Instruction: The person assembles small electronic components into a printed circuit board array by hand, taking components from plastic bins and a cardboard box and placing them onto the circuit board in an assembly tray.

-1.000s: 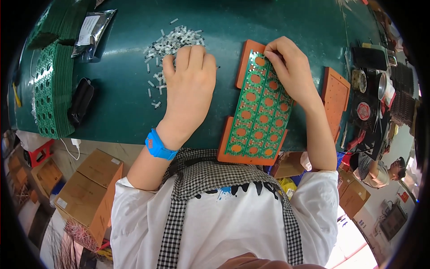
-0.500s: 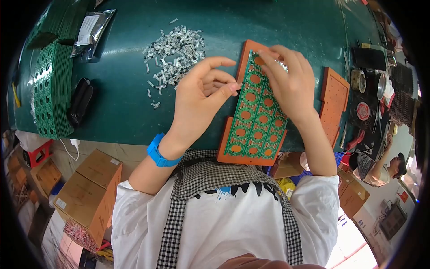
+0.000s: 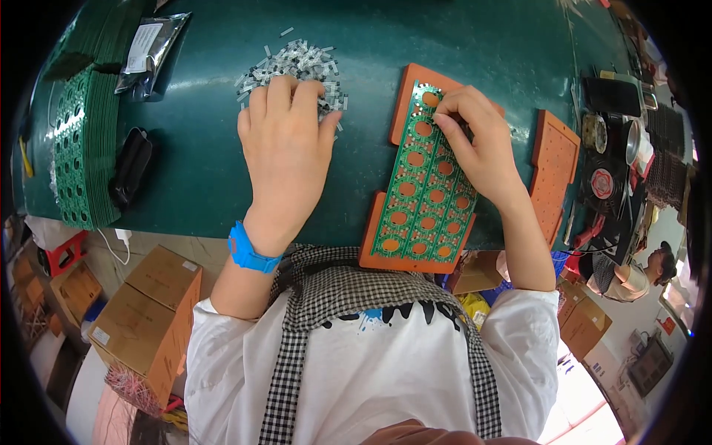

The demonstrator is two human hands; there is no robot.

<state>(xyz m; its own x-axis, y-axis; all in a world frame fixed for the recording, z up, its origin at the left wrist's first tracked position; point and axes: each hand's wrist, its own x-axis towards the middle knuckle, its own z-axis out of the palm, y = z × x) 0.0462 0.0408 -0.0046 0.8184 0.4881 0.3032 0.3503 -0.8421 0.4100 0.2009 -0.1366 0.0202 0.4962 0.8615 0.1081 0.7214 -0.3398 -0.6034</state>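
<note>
**While busy at two places on the desk (image 3: 363,178), partly covers loose pieces (image 3: 300,59) and green circuit board (image 3: 426,176)**

Head view: holds the left hand (image 3: 289,156) over the near side of the clear, dark-ended pieces, left of the desk's middle, with fingers curled down and thumb set apart. Impossible to tell whether gripping a piece. Holds the right hand (image 3: 482,144) at the board's far end, with thumb and forefinger close together; again impossible to tell, pinching something or merely touching the surface. As for the board: lies on an orange tray (image 3: 403,111), right of the desk's middle, slanting toward the near edge, with stacked boards (image 3: 93,148) off by the left edge and a second orange tray (image 3: 552,163) by the right.

Probably handles as light, thin and stiff, liable to crack if flexed. Best held by the long outer edges, as at the cut-out in the tray's left side. Loose pieces: likely hard, smooth, nearly weightless, quick to skid; best pinched singly by the sides.
</note>
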